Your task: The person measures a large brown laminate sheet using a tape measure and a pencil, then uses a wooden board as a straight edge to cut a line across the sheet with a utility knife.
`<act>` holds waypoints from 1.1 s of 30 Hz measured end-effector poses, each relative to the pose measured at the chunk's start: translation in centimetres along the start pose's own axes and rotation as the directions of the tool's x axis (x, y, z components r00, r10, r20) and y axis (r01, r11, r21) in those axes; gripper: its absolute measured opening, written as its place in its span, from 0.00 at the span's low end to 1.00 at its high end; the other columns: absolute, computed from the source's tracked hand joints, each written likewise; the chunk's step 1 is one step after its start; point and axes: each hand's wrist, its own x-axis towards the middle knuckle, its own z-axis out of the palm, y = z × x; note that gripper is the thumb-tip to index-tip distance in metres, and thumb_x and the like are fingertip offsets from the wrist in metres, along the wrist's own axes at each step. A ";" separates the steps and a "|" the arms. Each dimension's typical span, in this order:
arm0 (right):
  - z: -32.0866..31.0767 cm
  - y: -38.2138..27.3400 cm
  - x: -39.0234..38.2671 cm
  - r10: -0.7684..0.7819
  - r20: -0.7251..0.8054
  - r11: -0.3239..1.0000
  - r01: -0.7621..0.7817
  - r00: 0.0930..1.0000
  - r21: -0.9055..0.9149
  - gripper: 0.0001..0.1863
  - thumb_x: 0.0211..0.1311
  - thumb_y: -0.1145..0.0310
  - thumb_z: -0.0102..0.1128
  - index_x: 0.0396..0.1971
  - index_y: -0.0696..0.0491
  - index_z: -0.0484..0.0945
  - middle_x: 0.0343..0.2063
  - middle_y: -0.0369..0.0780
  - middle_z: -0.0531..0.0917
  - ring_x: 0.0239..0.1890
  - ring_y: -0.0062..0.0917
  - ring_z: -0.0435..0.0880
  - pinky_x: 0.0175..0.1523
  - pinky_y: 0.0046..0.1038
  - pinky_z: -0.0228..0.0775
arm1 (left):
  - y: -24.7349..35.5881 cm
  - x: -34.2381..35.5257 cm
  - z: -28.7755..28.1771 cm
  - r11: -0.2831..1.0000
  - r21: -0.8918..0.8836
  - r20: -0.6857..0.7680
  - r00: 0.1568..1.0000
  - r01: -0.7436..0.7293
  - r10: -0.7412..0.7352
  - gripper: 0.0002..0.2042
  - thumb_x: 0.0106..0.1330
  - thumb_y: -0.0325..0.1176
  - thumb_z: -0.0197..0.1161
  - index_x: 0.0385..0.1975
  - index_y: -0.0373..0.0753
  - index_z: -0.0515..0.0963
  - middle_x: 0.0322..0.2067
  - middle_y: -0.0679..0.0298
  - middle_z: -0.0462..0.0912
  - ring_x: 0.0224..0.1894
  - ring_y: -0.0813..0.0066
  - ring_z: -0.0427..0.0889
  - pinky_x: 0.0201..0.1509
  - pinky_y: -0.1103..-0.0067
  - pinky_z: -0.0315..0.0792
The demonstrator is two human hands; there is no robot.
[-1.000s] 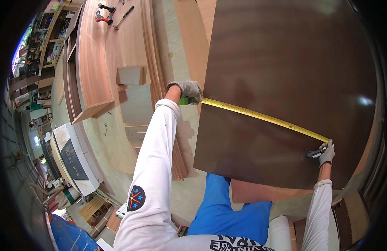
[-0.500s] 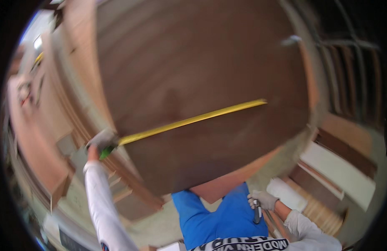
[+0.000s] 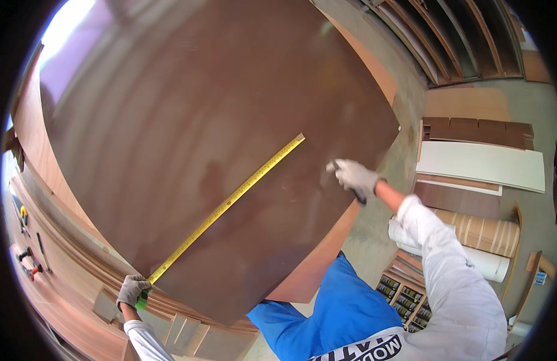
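The green tape case [image 3: 142,301] is gripped by the gloved left hand [image 3: 133,290], the fingers being closed round it at the edge of the brown sheet [image 3: 248,96]. From that hand the yellow tape blade [image 3: 227,203] is extended ahead and to the right across the sheet; its far end is unheld, ahead and to the left of the gloved right hand [image 3: 356,175]. The dark tool [image 3: 360,196] is held in the right hand, with the fingers curled round it; because of blur, contact between this hand and the sheet cannot be confirmed.

Caution: blade alignment may be lost if the case is slid or tilted by the left hand, as the far end is not anchored. The blade may be drawn back suddenly if it is not locked; the lock setting cannot be seen. The free end may be displaced if it is knocked by the right hand. The sheet may be marked if it is brushed by the tool.

Compared with the frame half a second earlier, the right hand has been raised, with the tool, from beside the blue trousers [image 3: 332,301] to the sheet's right-hand margin. The case is still gripped by the left hand, and the view has been turned
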 end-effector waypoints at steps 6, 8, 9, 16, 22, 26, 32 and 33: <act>-1.8 -2.6 8.5 -0.257 -0.150 0.803 0.125 0.955 -0.582 0.11 0.66 0.67 0.56 0.42 0.55 0.83 0.39 0.52 0.86 0.45 0.51 0.84 0.51 0.50 0.75 | -1.2 0.9 -0.4 0.999 -0.029 -0.027 0.999 -0.032 0.031 0.02 0.59 0.22 0.69 0.27 0.31 0.83 0.23 0.58 0.87 0.23 0.70 0.86 0.28 0.75 0.79; -1.5 -3.4 9.5 -0.269 -0.187 0.808 0.116 0.945 -0.577 0.11 0.66 0.66 0.55 0.40 0.54 0.84 0.38 0.51 0.87 0.44 0.51 0.85 0.50 0.50 0.77 | -0.9 0.4 -0.2 0.998 -0.056 0.003 1.000 -0.017 0.017 0.02 0.60 0.22 0.69 0.26 0.31 0.84 0.23 0.58 0.86 0.23 0.70 0.86 0.29 0.75 0.79; -1.4 -3.5 9.8 -0.281 -0.223 0.813 0.108 0.933 -0.571 0.12 0.67 0.65 0.53 0.37 0.53 0.85 0.37 0.50 0.88 0.42 0.51 0.87 0.49 0.50 0.79 | -0.4 0.4 0.2 0.998 -0.057 0.008 1.000 -0.017 0.018 0.02 0.60 0.22 0.69 0.26 0.31 0.84 0.23 0.58 0.86 0.23 0.70 0.86 0.29 0.75 0.79; -1.6 -3.9 12.1 -0.307 -0.091 0.721 0.169 0.947 -0.672 0.14 0.69 0.61 0.55 0.38 0.52 0.88 0.37 0.50 0.88 0.42 0.50 0.87 0.49 0.49 0.80 | 0.0 0.3 0.3 0.998 -0.026 -0.016 0.998 -0.053 0.053 0.04 0.60 0.24 0.69 0.25 0.32 0.83 0.22 0.59 0.86 0.20 0.72 0.84 0.25 0.75 0.77; -0.8 -5.2 13.0 -0.219 -0.132 0.764 0.086 0.967 -0.639 0.14 0.69 0.61 0.55 0.38 0.51 0.89 0.38 0.50 0.89 0.44 0.49 0.88 0.50 0.49 0.81 | 0.7 -0.5 0.3 1.000 0.004 -0.014 1.000 -0.021 0.021 0.04 0.60 0.25 0.69 0.25 0.33 0.83 0.21 0.60 0.86 0.20 0.73 0.83 0.23 0.75 0.76; -0.3 -6.8 13.0 -0.141 -0.158 0.782 0.012 0.977 -0.623 0.14 0.68 0.63 0.55 0.40 0.51 0.90 0.39 0.49 0.89 0.45 0.48 0.89 0.51 0.48 0.81 | 0.4 -0.6 0.3 1.000 -0.006 -0.045 0.999 -0.015 0.015 0.04 0.60 0.24 0.69 0.25 0.33 0.84 0.21 0.60 0.86 0.21 0.73 0.84 0.24 0.75 0.76; -1.5 -8.4 12.7 -0.155 -0.038 0.657 0.074 0.987 -0.750 0.14 0.68 0.66 0.55 0.41 0.53 0.90 0.40 0.48 0.90 0.45 0.47 0.90 0.51 0.46 0.82 | 0.5 -0.5 0.4 0.997 0.034 -0.024 0.997 -0.073 0.074 0.04 0.61 0.23 0.69 0.25 0.32 0.84 0.22 0.60 0.86 0.22 0.72 0.84 0.26 0.75 0.77; -1.8 -8.6 12.8 -0.158 -0.007 0.591 0.089 0.987 -0.801 0.14 0.67 0.66 0.55 0.40 0.52 0.90 0.40 0.47 0.90 0.45 0.45 0.90 0.51 0.45 0.83 | 0.5 -0.5 0.5 0.997 0.033 -0.023 0.997 -0.076 0.076 0.04 0.61 0.23 0.69 0.25 0.32 0.84 0.22 0.60 0.86 0.22 0.72 0.84 0.26 0.75 0.77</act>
